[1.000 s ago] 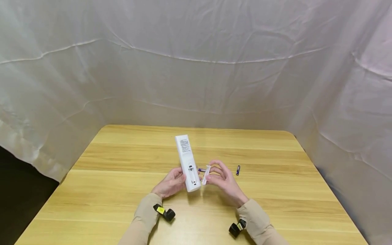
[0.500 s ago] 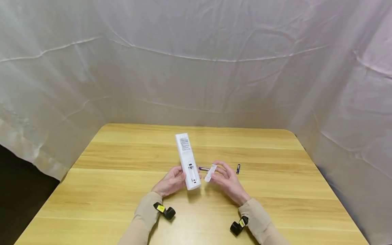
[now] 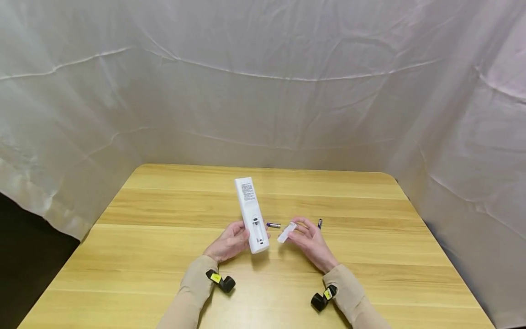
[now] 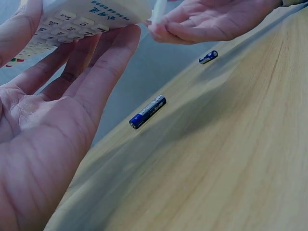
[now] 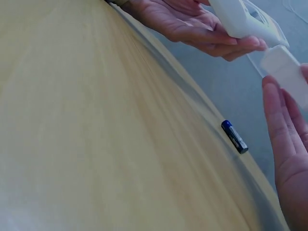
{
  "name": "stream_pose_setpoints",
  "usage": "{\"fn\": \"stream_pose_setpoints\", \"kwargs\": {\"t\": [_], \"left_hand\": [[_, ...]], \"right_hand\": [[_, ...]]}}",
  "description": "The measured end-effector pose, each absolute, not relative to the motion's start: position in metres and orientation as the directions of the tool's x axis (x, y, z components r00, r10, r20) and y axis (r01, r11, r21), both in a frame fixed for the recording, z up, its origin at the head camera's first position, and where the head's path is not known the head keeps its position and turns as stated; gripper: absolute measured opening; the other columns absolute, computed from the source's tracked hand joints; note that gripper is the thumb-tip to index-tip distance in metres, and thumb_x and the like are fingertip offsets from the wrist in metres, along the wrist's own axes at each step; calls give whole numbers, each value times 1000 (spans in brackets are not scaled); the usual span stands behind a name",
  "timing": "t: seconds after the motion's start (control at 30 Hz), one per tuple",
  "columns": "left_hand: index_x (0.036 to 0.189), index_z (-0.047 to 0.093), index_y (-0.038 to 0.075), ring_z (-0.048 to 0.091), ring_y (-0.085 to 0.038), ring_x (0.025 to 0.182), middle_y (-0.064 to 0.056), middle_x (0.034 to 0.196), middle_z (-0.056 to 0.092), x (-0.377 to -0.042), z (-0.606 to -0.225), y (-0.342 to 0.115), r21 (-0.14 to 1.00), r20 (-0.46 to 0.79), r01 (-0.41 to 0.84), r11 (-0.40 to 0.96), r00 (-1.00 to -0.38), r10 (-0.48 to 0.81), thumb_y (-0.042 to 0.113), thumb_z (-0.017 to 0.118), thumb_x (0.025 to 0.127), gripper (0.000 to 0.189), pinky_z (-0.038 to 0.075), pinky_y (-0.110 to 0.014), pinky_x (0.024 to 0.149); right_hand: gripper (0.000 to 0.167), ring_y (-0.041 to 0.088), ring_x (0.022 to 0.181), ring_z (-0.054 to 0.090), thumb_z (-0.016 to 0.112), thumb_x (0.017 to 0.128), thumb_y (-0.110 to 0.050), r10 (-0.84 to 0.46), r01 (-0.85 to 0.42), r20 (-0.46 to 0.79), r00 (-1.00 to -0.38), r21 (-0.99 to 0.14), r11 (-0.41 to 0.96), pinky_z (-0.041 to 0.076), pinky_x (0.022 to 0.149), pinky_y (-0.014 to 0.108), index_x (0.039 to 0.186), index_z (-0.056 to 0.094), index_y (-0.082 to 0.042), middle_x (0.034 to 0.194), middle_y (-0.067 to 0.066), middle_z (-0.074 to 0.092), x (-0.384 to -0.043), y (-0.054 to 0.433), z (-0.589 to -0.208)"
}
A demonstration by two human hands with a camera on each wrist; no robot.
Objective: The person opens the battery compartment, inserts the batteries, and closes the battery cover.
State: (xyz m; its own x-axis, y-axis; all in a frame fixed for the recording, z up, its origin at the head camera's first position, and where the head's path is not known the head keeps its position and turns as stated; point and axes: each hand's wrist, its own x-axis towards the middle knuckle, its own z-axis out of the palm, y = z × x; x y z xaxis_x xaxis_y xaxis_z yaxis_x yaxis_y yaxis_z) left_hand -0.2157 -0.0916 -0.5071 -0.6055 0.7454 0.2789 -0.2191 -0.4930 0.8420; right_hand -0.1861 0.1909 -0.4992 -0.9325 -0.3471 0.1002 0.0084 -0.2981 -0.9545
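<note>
A white remote control (image 3: pixel 251 214) is gripped in my left hand (image 3: pixel 229 243), back side up, its battery compartment uncovered and no battery visible inside. Its buttons face down, as the left wrist view shows with the remote's keypad (image 4: pixel 67 24). Between thumb and fingers my right hand (image 3: pixel 312 241) pinches the white battery cover (image 3: pixel 286 232), held apart from the remote. One blue battery (image 3: pixel 273 225) lies on the table behind the gap between the hands. A second battery (image 3: pixel 320 223) lies farther right, partly hidden by the right hand.
The wooden table (image 3: pixel 135 256) spreads around both hands. Pale grey curtain cloth (image 3: pixel 263 91) hangs behind it and along its sides. A black wrist camera (image 3: pixel 222 281) is strapped on the left sleeve, another camera (image 3: pixel 323 298) on the right.
My right hand has moved slightly right, away from the remote, and has turned the battery cover to a more slanted, flatter angle. The left hand with the remote stays nearly still.
</note>
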Motion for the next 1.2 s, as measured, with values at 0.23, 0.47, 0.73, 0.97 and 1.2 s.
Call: {"fn": "stream_pose_setpoints", "kwargs": {"t": [0.23, 0.47, 0.73, 0.97, 1.2], "left_hand": [[146, 42, 5, 61, -20, 129, -5, 141, 60, -217, -508, -91, 851, 277, -205, -483, -606, 746, 12, 46, 107, 40, 50, -36, 112], [144, 46, 9, 61, -20, 130, -4, 140, 60, -218, -508, -92, 848, 288, -197, -493, -609, 739, 11, 45, 107, 37, 49, -36, 112], [152, 33, 1, 60, -19, 130, 0, 141, 60, -217, -507, -93, 856, 281, -196, -478, -600, 749, 18, 48, 107, 51, 48, -36, 113], [155, 24, -3, 59, -19, 132, 1, 144, 58, -215, -504, -94, 857, 246, -218, -466, -621, 744, 22, 51, 106, 62, 46, -36, 115], [155, 19, -7, 58, -20, 134, -1, 145, 58, -214, -503, -94, 846, 249, -236, -478, -617, 747, 20, 51, 106, 65, 45, -35, 117]], "right_hand": [[33, 7, 93, 73, 73, 87, 1, -286, -45, 55, -957, -998, -41, 61, 86, 23, 116, 58, 6, 101, -10, 75, -188, 198, -505], [33, 12, 76, 76, 77, 83, 1, -310, -127, 107, -945, -991, 47, 65, 73, 30, 107, 63, 19, 89, 14, 78, -190, 202, -508], [19, 0, 83, 70, 81, 81, -3, -288, -315, 248, -925, -924, 217, 61, 77, 19, 97, 75, 7, 98, 27, 74, -191, 201, -513], [16, 2, 86, 67, 83, 79, -6, -302, -421, 335, -892, -858, 293, 61, 78, 19, 94, 78, 0, 98, 20, 74, -188, 198, -515], [19, 9, 90, 66, 88, 73, -15, -288, -438, 340, -895, -789, 431, 56, 88, 22, 89, 79, -13, 93, 2, 75, -185, 195, -517]]}}
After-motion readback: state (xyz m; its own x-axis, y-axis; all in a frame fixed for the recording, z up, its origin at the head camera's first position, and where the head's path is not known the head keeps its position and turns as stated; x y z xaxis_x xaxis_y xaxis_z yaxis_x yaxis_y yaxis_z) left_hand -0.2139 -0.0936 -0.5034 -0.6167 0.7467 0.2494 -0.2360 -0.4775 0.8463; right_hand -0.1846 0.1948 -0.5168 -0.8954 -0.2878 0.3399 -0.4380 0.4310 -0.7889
